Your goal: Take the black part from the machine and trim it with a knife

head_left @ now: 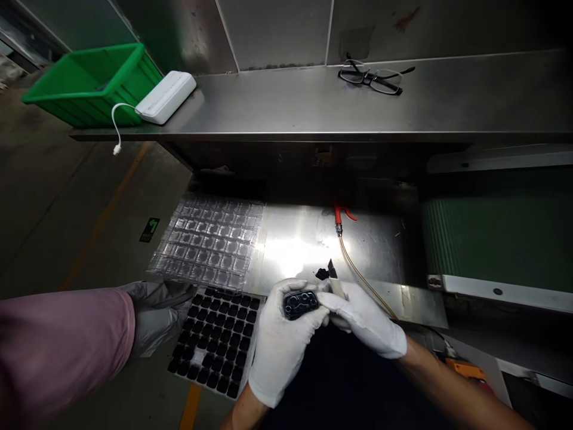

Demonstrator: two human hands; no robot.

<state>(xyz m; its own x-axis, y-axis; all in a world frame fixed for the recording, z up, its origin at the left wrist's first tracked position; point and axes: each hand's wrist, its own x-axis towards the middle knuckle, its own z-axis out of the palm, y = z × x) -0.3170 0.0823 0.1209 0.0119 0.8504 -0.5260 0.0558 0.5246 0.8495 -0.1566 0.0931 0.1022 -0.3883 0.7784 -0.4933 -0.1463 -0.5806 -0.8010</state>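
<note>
at the table's (304,239) near edge, seen from the head camera, two white-gloved hands meet just below centre. left hand (280,340) comes up from 6 o'clock, its fingers curled around a small black part (301,303) with round holes in its face, pinching it by the sides. right hand (364,319) comes in from 4 o'clock, its fingers closed on a knife (333,276) whose dark tip points up toward 12 o'clock, just beside the part. a black scrap (322,274) lies on the steel at the blade's 9 o'clock.

at 9 o'clock of the hands a tray (217,340) filled with black parts lies at the edge; a clear tray (208,239) with open pockets lies at its 12 o'clock. a co-worker's grey-gloved hand (156,313), on a pink sleeve (62,352), touches the dark tray's left side. a hose (358,272) with a red fitting runs toward 12 o'clock from the right hand. on the shelf (290,107) above lie glasses (371,76), a white box (166,97) with a cable, and a green bin (92,83).
</note>
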